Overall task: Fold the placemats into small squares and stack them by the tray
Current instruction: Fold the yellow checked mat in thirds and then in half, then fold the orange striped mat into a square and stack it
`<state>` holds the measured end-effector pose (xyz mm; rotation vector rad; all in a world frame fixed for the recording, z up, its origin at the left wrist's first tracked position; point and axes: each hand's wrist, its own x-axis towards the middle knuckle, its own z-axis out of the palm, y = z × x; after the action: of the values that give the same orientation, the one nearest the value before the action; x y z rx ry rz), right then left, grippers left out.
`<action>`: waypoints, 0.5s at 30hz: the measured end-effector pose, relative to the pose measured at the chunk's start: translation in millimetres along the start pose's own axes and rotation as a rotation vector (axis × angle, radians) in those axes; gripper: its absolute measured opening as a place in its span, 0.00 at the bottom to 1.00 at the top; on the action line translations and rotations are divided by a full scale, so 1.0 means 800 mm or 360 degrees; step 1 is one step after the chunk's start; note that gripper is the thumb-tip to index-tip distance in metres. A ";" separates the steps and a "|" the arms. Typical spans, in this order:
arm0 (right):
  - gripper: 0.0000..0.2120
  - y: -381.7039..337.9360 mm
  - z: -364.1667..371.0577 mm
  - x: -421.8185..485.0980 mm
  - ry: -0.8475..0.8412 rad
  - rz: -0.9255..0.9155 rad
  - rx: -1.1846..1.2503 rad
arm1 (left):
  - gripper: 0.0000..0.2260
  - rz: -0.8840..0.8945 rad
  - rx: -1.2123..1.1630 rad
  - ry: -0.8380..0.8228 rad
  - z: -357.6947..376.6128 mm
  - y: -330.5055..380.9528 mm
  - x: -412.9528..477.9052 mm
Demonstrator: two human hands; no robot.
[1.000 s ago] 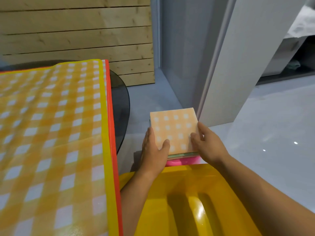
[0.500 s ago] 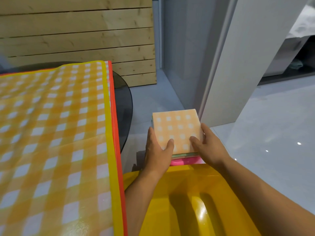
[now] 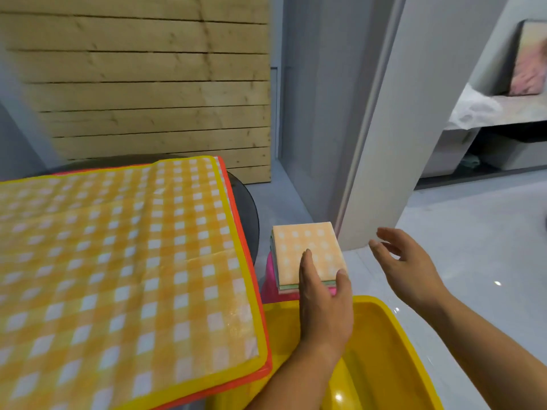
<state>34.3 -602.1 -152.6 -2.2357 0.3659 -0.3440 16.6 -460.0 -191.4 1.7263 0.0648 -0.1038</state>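
From my feed, the folded stack (image 3: 307,255) sits on a pink stand (image 3: 270,288) just past the far rim of the yellow tray (image 3: 384,335), with an orange checked square on top and paler layers showing under its near edge; that is by the tray, as the task asks, so I judge this fold is placed and only being settled; the left hand (image 3: 322,297) rests on the near end of the stack, forefinger laid straight over the top and thumb at the right corner; its grip is flat and unclosed, pressing rather than holding, likely to keep the springy layers from opening; the right hand (image 3: 405,261) hangs to the right, clear of the stack, its grip apart with fingers spread and nothing in it; on the surface (image 3: 247,211) to the left lie large checked placemats (image 3: 118,261) not yet folded, a yellow-edged one over an orange-edged one, so I reckon more folds remain
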 end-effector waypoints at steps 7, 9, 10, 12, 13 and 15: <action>0.12 -0.122 -0.042 -0.076 -0.0078 -0.0182 0.0120 | 0.27 0.0202 -0.0130 -0.0149 -0.072 0.097 -0.087; 0.11 -0.163 -0.032 -0.098 -0.0164 -0.0273 0.0126 | 0.23 0.0320 -0.0046 -0.0089 -0.131 0.113 -0.085; 0.11 -0.184 -0.024 -0.108 -0.0218 -0.0323 0.0117 | 0.21 0.0364 -0.0017 -0.0079 -0.166 0.117 -0.084; 0.10 -0.227 -0.002 -0.131 -0.0342 -0.0417 0.0101 | 0.15 0.0417 0.0075 -0.0083 -0.242 0.119 -0.087; 0.08 -0.246 0.011 -0.144 -0.0417 -0.0459 0.0118 | 0.11 0.0446 0.0153 -0.0088 -0.282 0.116 -0.090; 0.06 -0.279 0.042 -0.168 -0.0588 -0.0549 0.0135 | 0.06 0.0482 0.0371 -0.0121 -0.362 0.109 -0.101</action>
<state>-44.7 -390.7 -17.5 -2.2169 -0.2287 -0.1149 -45.1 -186.4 -52.2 1.9422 -0.2741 0.0494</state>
